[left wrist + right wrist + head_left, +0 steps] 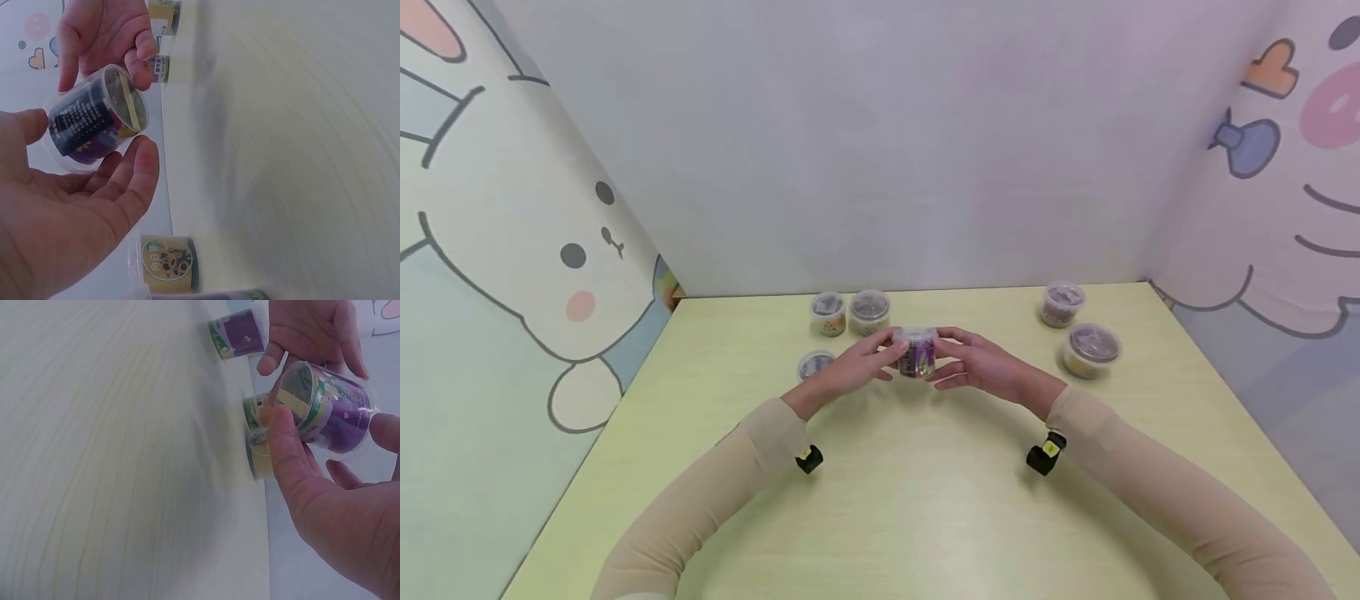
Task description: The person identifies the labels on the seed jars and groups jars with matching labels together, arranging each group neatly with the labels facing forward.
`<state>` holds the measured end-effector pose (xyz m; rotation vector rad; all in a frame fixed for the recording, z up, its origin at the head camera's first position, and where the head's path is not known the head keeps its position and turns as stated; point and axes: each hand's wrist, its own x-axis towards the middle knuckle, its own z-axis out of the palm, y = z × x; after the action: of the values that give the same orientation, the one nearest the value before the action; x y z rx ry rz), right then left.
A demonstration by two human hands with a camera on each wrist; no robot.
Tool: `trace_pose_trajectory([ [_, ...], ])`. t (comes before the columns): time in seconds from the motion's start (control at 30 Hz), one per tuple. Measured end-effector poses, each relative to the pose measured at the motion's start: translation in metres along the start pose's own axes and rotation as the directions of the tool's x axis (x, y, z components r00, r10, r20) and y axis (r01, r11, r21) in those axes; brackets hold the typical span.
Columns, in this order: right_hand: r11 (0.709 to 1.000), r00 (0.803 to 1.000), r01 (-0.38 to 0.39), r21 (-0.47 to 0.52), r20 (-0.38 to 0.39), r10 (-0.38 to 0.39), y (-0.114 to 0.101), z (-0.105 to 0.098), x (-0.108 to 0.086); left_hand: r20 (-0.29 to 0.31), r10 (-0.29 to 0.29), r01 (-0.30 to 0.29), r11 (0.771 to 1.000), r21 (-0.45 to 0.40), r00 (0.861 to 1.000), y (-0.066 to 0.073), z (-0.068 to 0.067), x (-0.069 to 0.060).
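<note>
A small clear plastic tub [917, 354] with a purple label and a clear lid is held above the table between both hands. My left hand [861, 364] grips its left side, thumb at the front. From the right, my right hand [988, 364] grips it with bent fingers. The left wrist view shows dark printed text on the tub [84, 119] and a pale strip across its base. In the right wrist view the tub [337, 409] shows its purple label. The contents are hard to make out.
Two lidded tubs, a smaller one [828, 314] and a wider one [870, 312], stand at the back left. Another tub [816, 363] is partly hidden by the left forearm. At the right stand two more, one behind [1062, 304] and one nearer [1092, 350]. Printed cloth walls enclose the pale table [917, 508].
</note>
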<state>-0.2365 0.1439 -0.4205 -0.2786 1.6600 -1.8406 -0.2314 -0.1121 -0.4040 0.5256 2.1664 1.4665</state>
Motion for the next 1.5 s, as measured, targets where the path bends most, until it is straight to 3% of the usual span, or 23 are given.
trace_pose_trajectory([
  [0.37,1.000,0.998,0.016,-0.006,0.055,-0.016,-0.0031,0.0034,-0.0018,-0.020,0.018,-0.019,0.999,-0.039,1.000,-0.0007,-0.0011,-0.0002],
  [0.57,0.999,0.999,0.020,0.041,0.045,-0.021,-0.0033,0.0042,-0.0002,-0.006,0.042,-0.042,0.998,-0.036,0.999,-0.0033,-0.0011,-0.0001],
  [0.8,0.999,0.998,0.040,0.023,0.049,-0.041,-0.0040,0.0076,0.0022,-0.044,0.065,-0.067,0.997,-0.027,0.997,-0.0042,-0.0006,-0.0010],
  [1.17,1.000,0.998,0.027,-0.014,0.054,-0.026,-0.0041,0.0083,0.0032,-0.045,0.060,-0.061,0.998,-0.026,0.997,-0.0040,-0.0003,-0.0017],
  [1.5,0.999,0.998,0.020,0.025,0.054,-0.021,0.0003,0.0074,0.0078,-0.069,0.063,-0.065,0.997,-0.033,0.996,-0.0078,0.0023,0.0006],
])
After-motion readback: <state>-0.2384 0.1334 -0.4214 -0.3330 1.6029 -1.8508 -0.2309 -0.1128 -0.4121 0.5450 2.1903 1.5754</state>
